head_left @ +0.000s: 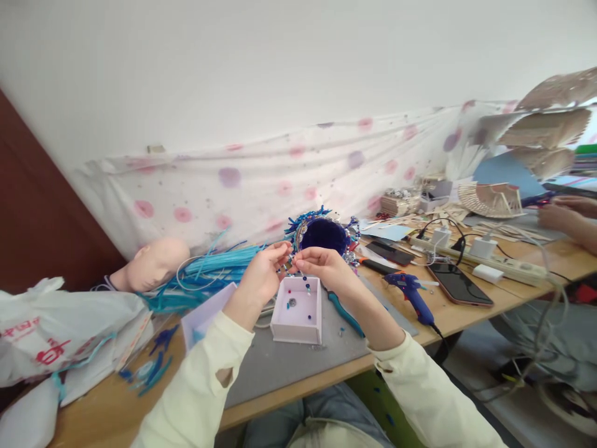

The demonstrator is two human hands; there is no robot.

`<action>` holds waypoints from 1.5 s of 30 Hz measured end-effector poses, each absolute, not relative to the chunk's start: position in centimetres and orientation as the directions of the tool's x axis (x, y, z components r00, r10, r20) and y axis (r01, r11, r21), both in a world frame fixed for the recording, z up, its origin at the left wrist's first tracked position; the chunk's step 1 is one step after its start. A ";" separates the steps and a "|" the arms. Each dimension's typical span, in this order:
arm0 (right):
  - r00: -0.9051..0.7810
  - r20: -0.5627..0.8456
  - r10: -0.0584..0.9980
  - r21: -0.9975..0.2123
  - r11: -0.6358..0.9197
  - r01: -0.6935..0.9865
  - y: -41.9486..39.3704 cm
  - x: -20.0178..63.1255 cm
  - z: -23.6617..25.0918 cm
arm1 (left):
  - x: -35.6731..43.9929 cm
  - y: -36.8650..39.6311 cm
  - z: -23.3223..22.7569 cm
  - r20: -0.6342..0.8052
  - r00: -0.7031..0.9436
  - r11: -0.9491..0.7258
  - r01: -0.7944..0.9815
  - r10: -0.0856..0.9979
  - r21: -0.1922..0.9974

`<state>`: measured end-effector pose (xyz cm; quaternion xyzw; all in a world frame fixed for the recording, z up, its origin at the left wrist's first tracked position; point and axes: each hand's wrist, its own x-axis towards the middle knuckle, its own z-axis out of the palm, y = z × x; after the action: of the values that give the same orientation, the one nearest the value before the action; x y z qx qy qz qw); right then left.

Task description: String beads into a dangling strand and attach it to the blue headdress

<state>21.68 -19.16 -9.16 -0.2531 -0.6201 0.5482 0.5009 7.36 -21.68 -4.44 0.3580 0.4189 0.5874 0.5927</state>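
Above the small white box [298, 309], right at the middle of my view, I have both hands raised and nearly touching, working a short strand of beads [303, 281] that dangles from my fingers down toward the box's open top. My left hand [263, 274] is pinched shut on the upper end of the strand, and my right hand [321, 264] is closed in a fingertip pinch on it just beside the left; what exactly sits between the fingertips is too small for me to make out. The box rests on a grey mat [289, 361] with a few loose beads on its floor. Just behind my hands stands a dark blue beaded headpiece [323, 233], and to my left a bundle of turquoise strips [212, 270] lies against a mannequin head [152, 264]. To my right on the wooden table [466, 311] are teal-handled pliers [345, 313], a blue glue gun [413, 292], a phone [459, 284] and a power strip [504, 266]; another person's hand [559, 218] works at the far end. My worry is the strand: the hold is only fingertips, so I judge a small slip could let beads run off the free end, and any that miss the box would likely scatter over the mat or roll off the table edge. The glue gun's cord also trails near my right sleeve and could snag.
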 end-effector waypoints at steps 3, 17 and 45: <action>-0.386 0.307 0.870 -0.949 0.246 -0.198 -18.8 22.1 -9.3 | 7.0 -21.3 -4.8 -0.082 -0.032 0.063 -0.386 0.996 0.920; -0.324 0.271 0.906 -0.962 0.262 -0.071 -17.8 23.9 -8.1 | 6.0 -18.4 -4.6 0.337 0.094 -0.347 0.130 0.937 0.929; -0.169 0.080 0.982 -0.926 0.136 0.353 -10.8 24.5 -12.4 | 0.5 -9.8 -5.4 0.329 0.356 -0.484 0.673 0.875 0.559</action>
<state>24.49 -10.77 -12.38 -0.5161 -0.6469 0.4073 0.3864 0.46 -9.81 -5.38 0.8065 0.4799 0.3027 0.1663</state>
